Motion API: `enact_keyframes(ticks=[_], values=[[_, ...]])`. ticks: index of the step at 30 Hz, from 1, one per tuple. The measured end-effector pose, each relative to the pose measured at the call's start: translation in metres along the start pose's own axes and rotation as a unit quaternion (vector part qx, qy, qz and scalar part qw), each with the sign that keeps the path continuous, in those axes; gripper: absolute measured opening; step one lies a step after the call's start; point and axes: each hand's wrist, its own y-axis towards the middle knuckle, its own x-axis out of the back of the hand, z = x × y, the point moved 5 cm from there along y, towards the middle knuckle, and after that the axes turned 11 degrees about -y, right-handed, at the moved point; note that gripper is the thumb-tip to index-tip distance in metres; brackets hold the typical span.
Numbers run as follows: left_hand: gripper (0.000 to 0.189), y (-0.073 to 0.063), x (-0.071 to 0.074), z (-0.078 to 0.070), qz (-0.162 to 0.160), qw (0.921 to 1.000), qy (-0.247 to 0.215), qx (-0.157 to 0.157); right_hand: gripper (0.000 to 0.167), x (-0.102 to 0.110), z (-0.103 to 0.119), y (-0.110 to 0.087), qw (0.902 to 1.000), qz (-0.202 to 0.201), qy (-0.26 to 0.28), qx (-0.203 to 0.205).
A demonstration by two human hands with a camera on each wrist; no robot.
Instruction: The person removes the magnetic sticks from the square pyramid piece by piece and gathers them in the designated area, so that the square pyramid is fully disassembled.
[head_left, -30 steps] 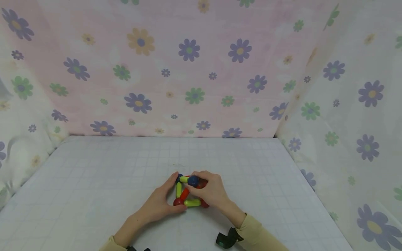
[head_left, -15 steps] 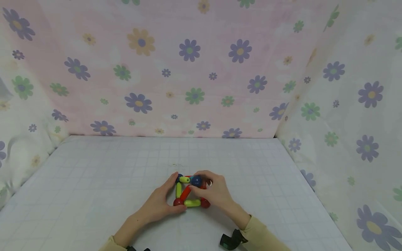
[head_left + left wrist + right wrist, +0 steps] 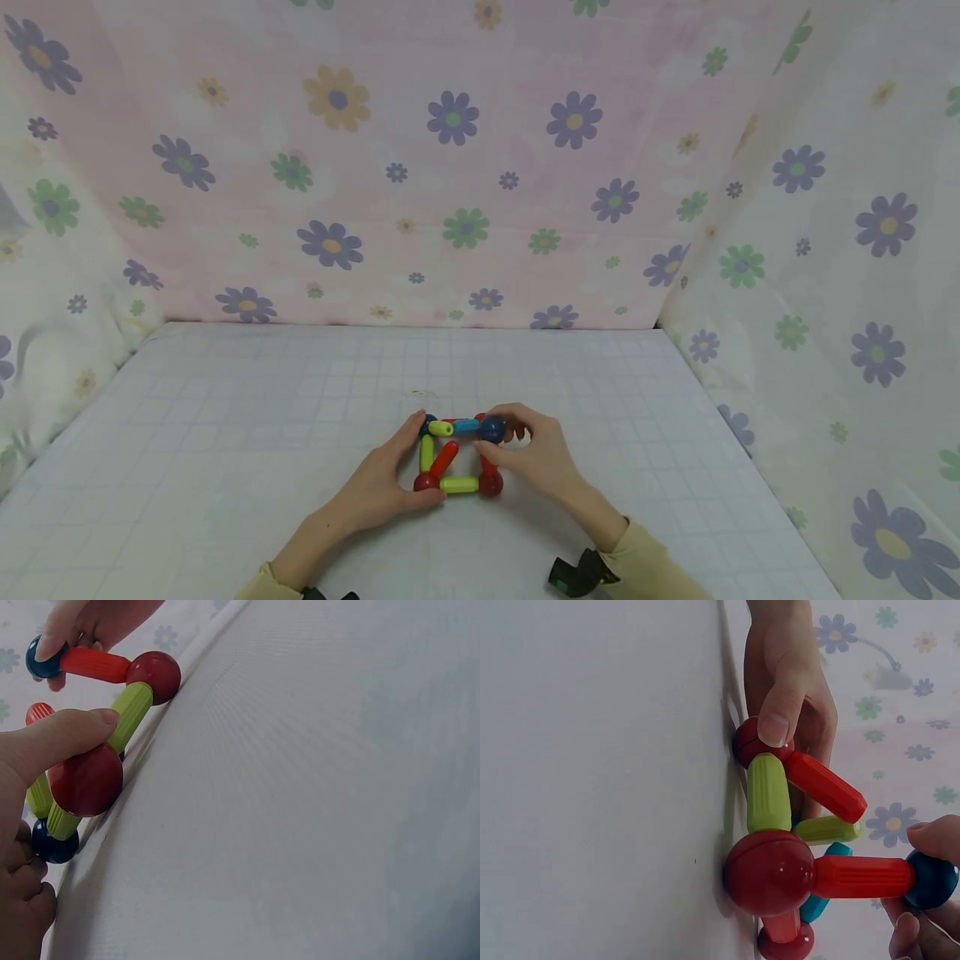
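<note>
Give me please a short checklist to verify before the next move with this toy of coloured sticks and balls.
1. Left hand steadies the base: thumb presses the near-left red plastic ball. Ok.
2. Right hand pinches the raised dark blue plastic ball. Ok.
3. Upright red ribbed stick joins the blue ball to the near-right red ball. Ok.
4. Lime green ribbed stick links both near red balls on the white gridded table. Ok.
5. Light blue stick firmly attached to the blue ball: cannot tell.
6. Far-side joints seated: cannot tell, hidden by fingers.
</note>
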Motion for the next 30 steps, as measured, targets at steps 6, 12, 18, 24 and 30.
enact_keyframes(ticks=[6, 12, 18, 24, 30], values=[[0.11, -0.001, 0.0, -0.001, -0.001, 1.0, 0.006, 0.007, 0.034, 0.01, -0.007, -0.004, 1.0, -0.001, -0.009, 0.002], [0.109, -0.002, 0.0, -0.003, -0.004, 0.9998, 0.015, 0.01, 0.035, 0.017, -0.015, -0.008, 0.9998, 0.007, -0.015, -0.008], [0.109, -0.001, 0.0, -0.003, -0.003, 0.9998, 0.017, 0.009, 0.033, 0.02, -0.021, -0.007, 0.9998, 0.017, -0.006, -0.009], [0.108, -0.001, -0.001, -0.002, -0.004, 0.9999, 0.014, 0.009, 0.038, 0.02, -0.03, -0.006, 0.9995, 0.025, 0.018, -0.01], [0.109, -0.001, -0.002, -0.002, -0.002, 0.9998, 0.014, 0.013, 0.036, 0.017, -0.04, -0.007, 0.9991, 0.021, 0.034, -0.009]])
